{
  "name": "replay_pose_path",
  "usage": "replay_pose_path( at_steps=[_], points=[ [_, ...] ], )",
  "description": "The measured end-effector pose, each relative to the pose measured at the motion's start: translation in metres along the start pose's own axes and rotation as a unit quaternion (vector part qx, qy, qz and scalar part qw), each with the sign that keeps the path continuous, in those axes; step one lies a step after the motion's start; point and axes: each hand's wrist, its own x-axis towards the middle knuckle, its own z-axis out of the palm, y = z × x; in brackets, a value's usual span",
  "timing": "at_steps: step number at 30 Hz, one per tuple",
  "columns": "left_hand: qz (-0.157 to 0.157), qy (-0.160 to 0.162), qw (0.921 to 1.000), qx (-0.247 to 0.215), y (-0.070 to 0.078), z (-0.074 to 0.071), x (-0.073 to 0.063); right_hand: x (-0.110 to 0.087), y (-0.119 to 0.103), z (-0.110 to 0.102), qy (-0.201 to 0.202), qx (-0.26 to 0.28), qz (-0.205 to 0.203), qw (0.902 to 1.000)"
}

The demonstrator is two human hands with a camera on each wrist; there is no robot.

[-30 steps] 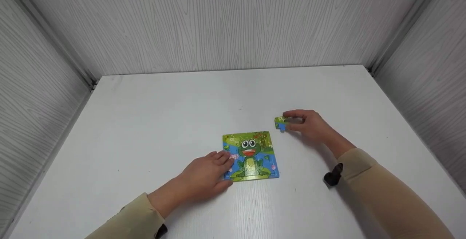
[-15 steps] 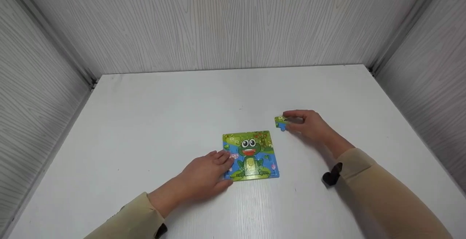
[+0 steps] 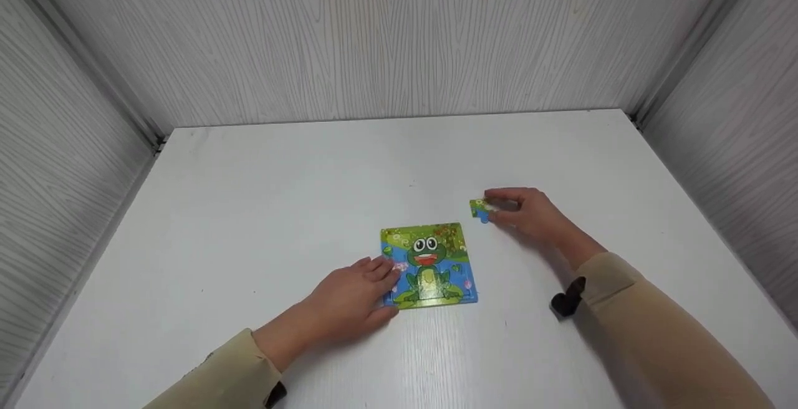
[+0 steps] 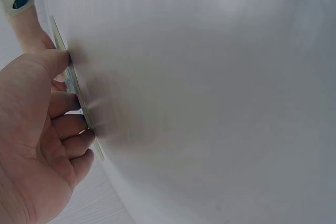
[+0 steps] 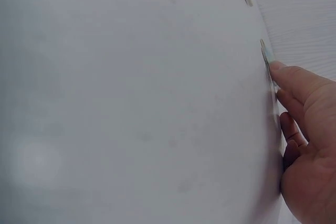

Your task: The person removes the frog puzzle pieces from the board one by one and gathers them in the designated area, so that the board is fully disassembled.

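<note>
My L hand rests w/ fingers relaxed on the L edge of the frog puzzle, thumb at its near L corner. Puzzle's flat on the white table, touching L hand, apart from R. My R hand pinches a loose pc btwn thumb & index, just past the puzzle's far R corner, not touching it. Pc's green/blue; on table or just above, can't tell.
</note>
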Motion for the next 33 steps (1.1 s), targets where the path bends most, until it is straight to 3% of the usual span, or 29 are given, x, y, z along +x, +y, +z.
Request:
replay_pose_path(
  at_steps=[12, 18, 23, 33],
  points=[
    [0.007, 0.008, 0.9999, 0.002, 0.001, 0.002, 0.003, -0.005, -0.012, -0.009, 0.021, 0.017, -0.007, 0.9996],
    [0.009, 0.009, 0.9999, -0.001, 0.001, 0.001, 0.000, -0.004, -0.036, -0.006, 0.020, 0.018, -0.058, 0.9979],
    [0.008, 0.009, 0.9999, 0.003, -0.001, 0.001, -0.001, -0.004, -0.061, 0.004, 0.008, 0.017, -0.102, 0.9946],
    [0.014, 0.011, 0.9996, 0.023, -0.001, -0.003, 0.001, -0.003, -0.093, 0.039, -0.041, 0.030, -0.124, 0.9910]
  ],
)
